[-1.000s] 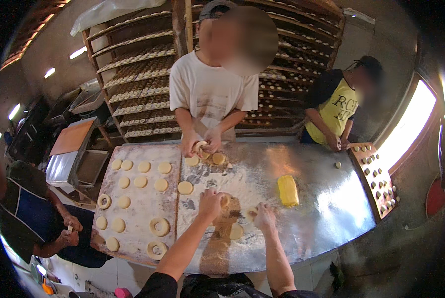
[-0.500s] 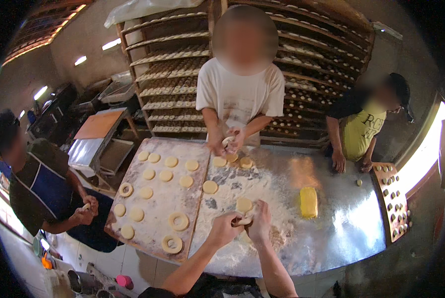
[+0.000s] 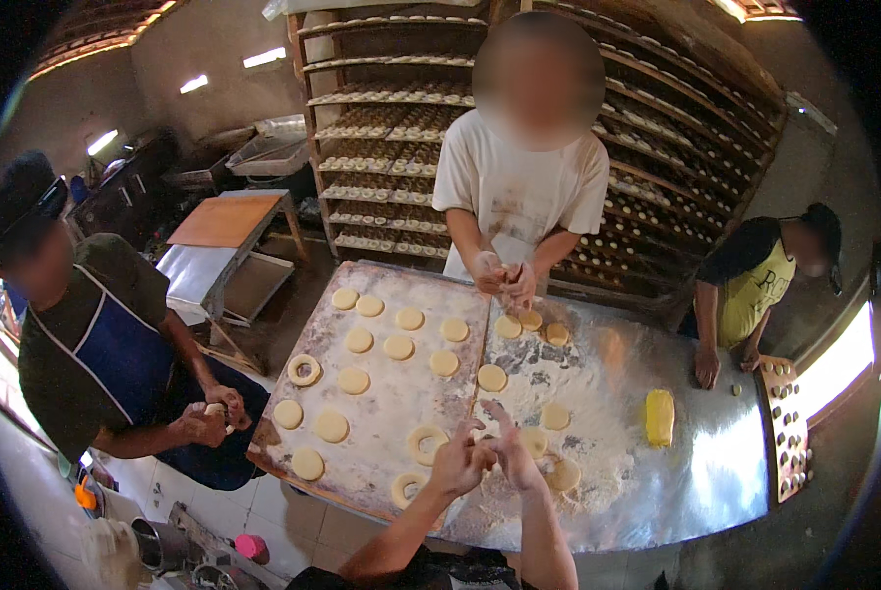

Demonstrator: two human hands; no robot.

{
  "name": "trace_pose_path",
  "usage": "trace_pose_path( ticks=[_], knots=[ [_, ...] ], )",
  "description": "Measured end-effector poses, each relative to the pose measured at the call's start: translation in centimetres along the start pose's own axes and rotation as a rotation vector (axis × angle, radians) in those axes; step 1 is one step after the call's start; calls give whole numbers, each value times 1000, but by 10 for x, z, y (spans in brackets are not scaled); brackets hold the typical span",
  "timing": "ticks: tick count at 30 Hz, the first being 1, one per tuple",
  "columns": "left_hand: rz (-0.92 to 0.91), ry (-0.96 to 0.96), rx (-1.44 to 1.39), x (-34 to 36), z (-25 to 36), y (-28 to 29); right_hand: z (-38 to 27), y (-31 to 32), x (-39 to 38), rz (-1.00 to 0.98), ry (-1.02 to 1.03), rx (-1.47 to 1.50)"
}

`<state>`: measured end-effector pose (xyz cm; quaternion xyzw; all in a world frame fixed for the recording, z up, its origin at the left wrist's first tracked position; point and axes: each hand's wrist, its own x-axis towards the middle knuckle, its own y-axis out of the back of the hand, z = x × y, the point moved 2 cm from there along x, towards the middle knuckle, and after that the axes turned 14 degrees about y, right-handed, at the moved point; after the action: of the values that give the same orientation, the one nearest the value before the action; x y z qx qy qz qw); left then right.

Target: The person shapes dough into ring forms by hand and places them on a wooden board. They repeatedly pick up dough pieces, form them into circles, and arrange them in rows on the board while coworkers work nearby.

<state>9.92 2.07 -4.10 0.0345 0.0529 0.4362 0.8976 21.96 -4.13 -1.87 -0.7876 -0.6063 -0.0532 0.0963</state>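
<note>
My left hand and my right hand meet over the seam between the floured board and the metal tabletop. The left fingers curl inward; a finger or two of the right stretch upward. Whatever is between them is hidden by the fingers. Beside my right hand lies a flat round of dough, with another round nearer and a third farther off. Left of my hands, a large dough ring rests on the board, with a second ring nearer the edge.
Several dough rounds and a smaller ring lie across the board. A yellow block sits on the metal at right. Opposite, a person in a white shirt works with their hands; others stand at left and far right. Loaded racks stand behind.
The whole view has shifted, so the table appears farther right. My hands have moved left over the table, toward the board; the dough piece seen between them before no longer shows clearly.
</note>
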Motion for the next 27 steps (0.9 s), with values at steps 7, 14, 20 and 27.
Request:
trace_pose_path(
  ticks=[7,14,20,27],
  knots=[
    [204,-37,9,24,5,60,26,-47,18,134,315,944],
    [114,-155,486,42,7,81,44,-63,42,358,25,329],
    [46,-117,524,64,0,84,64,-65,62,227,370,623],
    [27,-62,467,93,-5,91,89,-42,80,-108,433,885]
  ],
)
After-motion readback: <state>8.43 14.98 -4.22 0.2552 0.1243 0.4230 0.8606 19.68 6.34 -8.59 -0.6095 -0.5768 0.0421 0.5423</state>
